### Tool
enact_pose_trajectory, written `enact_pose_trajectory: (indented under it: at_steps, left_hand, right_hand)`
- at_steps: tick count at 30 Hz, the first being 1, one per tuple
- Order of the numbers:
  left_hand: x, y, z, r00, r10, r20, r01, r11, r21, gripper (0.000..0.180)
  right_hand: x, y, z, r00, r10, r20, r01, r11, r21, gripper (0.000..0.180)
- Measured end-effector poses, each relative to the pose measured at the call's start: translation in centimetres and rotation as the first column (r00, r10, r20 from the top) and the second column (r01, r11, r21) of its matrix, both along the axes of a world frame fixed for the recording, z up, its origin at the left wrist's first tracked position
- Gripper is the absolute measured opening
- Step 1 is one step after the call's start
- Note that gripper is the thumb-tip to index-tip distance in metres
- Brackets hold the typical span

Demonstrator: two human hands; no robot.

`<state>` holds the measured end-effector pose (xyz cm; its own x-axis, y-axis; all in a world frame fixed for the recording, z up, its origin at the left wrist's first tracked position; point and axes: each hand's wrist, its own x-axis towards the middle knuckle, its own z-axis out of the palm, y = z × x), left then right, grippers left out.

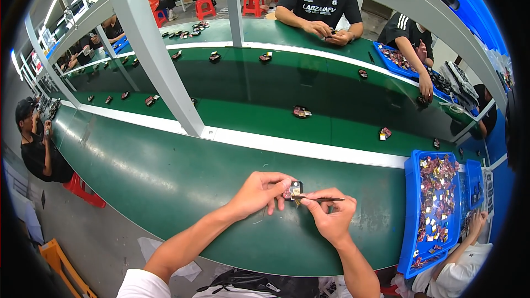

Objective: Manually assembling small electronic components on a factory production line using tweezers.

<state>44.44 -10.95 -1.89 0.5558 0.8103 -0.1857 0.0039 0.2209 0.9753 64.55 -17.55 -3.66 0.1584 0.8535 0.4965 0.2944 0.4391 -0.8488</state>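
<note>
Left hand (258,192) grips a small dark part (295,190) above the green table (165,176); right hand (331,216) pinches a thin tool (326,199) touching it; blue bin (411,215) nearby.

Parts tray (409,209) sits right of hands, conveyor belt (265,94) behind.

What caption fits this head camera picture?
Left hand holds a small part, right hand a thin tool, over a green workbench.

A factory assembly line: workers on red stools (205,6) sit along both sides of a long green conveyor belt (254,94) carrying small parts. Blue bins (411,209) of components line the bench under a grey metal frame (160,60).
</note>
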Motion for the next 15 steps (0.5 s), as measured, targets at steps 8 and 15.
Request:
enact_pose_trajectory:
  at_steps: [8,15]
  left_hand:
    - [-0.4,-0.03,0.58,0.999,-0.003,-0.047,0.003,1.0,0.014,0.032]
    - [-0.51,0.07,0.41,0.998,-0.031,-0.058,0.033,0.999,0.04,0.029]
  right_hand:
    - [-0.29,0.05,0.35,0.999,0.019,0.034,-0.022,0.996,0.087,0.011]
    - [0.0,0.08,0.09,0.999,0.048,-0.022,-0.048,0.999,0.0,0.012]
